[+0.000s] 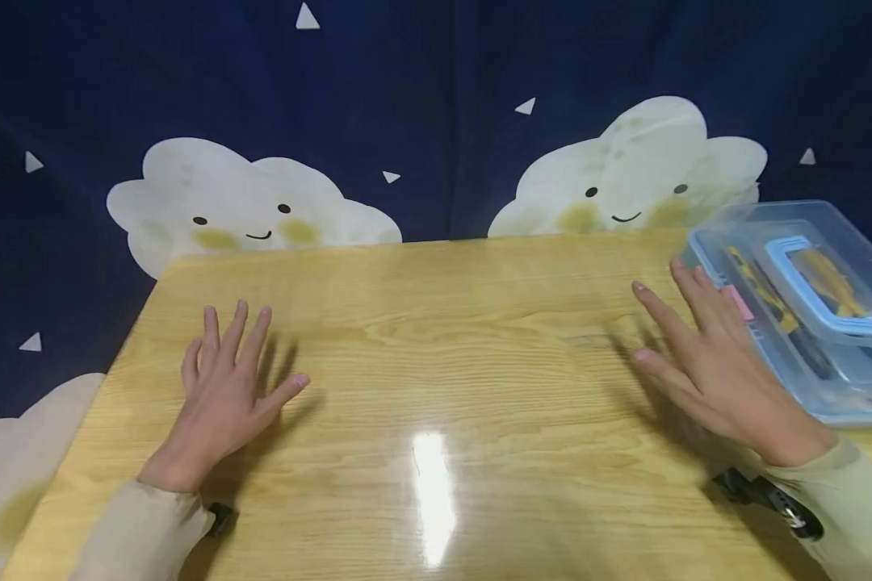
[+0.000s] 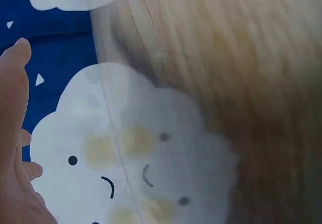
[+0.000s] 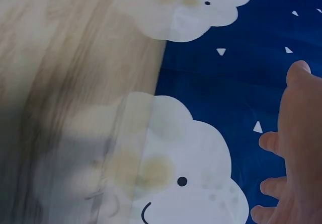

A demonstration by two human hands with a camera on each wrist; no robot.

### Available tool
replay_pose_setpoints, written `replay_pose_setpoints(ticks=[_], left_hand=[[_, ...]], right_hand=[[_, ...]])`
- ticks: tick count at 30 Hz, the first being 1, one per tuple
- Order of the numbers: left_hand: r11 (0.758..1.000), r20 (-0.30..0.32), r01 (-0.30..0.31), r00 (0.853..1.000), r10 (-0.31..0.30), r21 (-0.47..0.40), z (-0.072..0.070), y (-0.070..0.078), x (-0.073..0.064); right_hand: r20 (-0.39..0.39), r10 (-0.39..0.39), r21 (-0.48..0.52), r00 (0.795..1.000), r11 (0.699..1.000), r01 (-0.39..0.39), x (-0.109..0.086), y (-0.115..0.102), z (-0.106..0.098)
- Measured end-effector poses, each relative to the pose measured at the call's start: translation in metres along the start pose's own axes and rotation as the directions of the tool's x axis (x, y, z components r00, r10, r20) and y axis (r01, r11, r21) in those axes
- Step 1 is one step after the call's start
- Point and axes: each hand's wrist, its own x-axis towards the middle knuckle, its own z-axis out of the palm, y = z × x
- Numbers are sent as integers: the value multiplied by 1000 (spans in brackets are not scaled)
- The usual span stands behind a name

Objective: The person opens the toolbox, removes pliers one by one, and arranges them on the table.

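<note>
In the head view my left hand (image 1: pixel 225 399) is held over the left part of the wooden table (image 1: pixel 421 347), fingers spread and thumb out to the right. It holds nothing. My right hand (image 1: pixel 719 371) is on the other side, its fingers also spread. Its fingertips overlap the left edge of a clear plastic box (image 1: pixel 821 403) with a light blue handle (image 1: pixel 821 282). Through the lid show yellow-and-black tools (image 1: pixel 763 290). Each wrist view shows part of its own hand, the left thumb (image 2: pixel 15 58) and the right thumb (image 3: pixel 299 78), with nothing grasped.
A dark blue cloth (image 1: pixel 436 121) with white smiling clouds (image 1: pixel 254 198) and small triangles hangs behind the table's far edge. A bright light reflection lies on the tabletop at front centre. A pink latch (image 1: pixel 737 303) sits on the box's left side. Black straps circle both wrists.
</note>
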Motion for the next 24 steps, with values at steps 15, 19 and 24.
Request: replay_pose_setpoints(ticks=[15, 19, 24], left_hand=[[997, -64, -69, 996, 67, -27, 4, 10, 19], [996, -88, -88, 992, 85, -32, 4, 13, 23], [995, -85, -84, 993, 79, -55, 4, 16, 26]], right_hand=[[-113, 7, 57, 994, 998, -1, 11, 1, -4], [-173, -18, 82, 985, 996, 33, 11, 1, -4], [-234, -54, 74, 971, 995, 74, 16, 2, -6]])
